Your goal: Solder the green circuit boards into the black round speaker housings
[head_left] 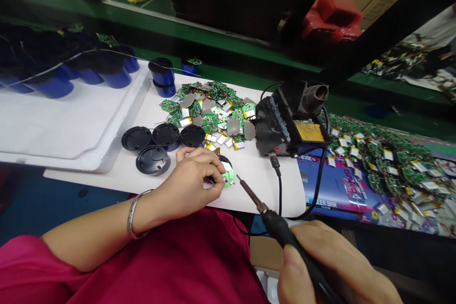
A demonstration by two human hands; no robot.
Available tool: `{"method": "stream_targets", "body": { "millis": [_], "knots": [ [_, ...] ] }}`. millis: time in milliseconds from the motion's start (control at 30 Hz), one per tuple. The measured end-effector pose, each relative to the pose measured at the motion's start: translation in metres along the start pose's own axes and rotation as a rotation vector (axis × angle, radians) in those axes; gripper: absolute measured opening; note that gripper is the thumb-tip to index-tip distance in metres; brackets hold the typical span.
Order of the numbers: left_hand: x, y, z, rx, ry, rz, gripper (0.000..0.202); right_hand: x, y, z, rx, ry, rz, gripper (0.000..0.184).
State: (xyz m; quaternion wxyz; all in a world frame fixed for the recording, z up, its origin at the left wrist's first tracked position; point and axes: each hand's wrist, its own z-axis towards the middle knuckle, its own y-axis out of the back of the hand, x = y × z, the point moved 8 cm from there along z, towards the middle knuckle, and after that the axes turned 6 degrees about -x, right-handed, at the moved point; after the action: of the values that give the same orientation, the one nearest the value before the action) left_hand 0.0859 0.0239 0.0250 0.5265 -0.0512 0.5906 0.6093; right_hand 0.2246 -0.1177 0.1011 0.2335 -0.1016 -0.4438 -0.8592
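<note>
My left hand [194, 181] is closed, its fingers pinching a small green circuit board [228, 178] against a black round housing [223, 161] on the white sheet. My right hand [331, 266] is wrapped round the black handle of a soldering iron [281, 228]. The iron's thin tip [239, 180] sits just right of the board, close to it. A silver bangle circles my left wrist. A pile of green circuit boards with small silver batteries [212, 114] lies just beyond my left hand.
Several black round housings [153, 145] lie left of my left hand. A soldering station with iron stand [292, 121] is to the right, cable trailing. A white tray [71, 123] holds blue cylinders [107, 73]. More circuit boards [392, 166] cover the far right.
</note>
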Motion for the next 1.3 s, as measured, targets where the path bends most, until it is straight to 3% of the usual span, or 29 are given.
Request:
{"method": "stream_targets", "body": {
  "millis": [100,167,233,467,567,767,900,1133,1300],
  "knots": [
    [0.000,0.000,0.000,0.005,0.005,0.007,0.014,-0.004,-0.002,0.001,-0.182,-0.027,-0.092,0.038],
    [0.001,-0.001,0.000,0.013,0.012,0.009,0.014,-0.007,-0.009,0.003,-0.318,-0.049,-0.074,0.046],
    [0.000,0.000,0.000,0.016,0.013,0.007,0.014,-0.012,-0.021,0.004,-0.376,-0.063,0.006,0.047],
    [-0.002,0.002,0.002,0.003,0.005,-0.007,0.014,-0.013,-0.065,0.015,-0.180,0.138,0.122,0.031],
    [-0.002,0.002,0.002,0.001,0.009,-0.011,0.014,-0.013,-0.074,0.013,-0.168,0.182,0.144,0.028],
    [-0.003,0.006,-0.001,-0.001,-0.010,0.006,0.014,-0.015,-0.081,0.001,-0.258,0.146,0.121,0.039],
    [-0.006,0.010,-0.006,-0.022,-0.042,0.048,0.014,-0.011,-0.085,-0.003,-0.246,0.114,0.091,0.040],
    [-0.011,0.020,-0.018,-0.217,-0.037,0.132,0.014,-0.006,-0.091,-0.009,-0.248,0.122,0.074,0.041],
    [-0.007,0.022,-0.021,-0.273,-0.006,0.145,0.013,-0.003,-0.092,-0.012,-0.283,0.139,0.098,0.045]
  ]
}}
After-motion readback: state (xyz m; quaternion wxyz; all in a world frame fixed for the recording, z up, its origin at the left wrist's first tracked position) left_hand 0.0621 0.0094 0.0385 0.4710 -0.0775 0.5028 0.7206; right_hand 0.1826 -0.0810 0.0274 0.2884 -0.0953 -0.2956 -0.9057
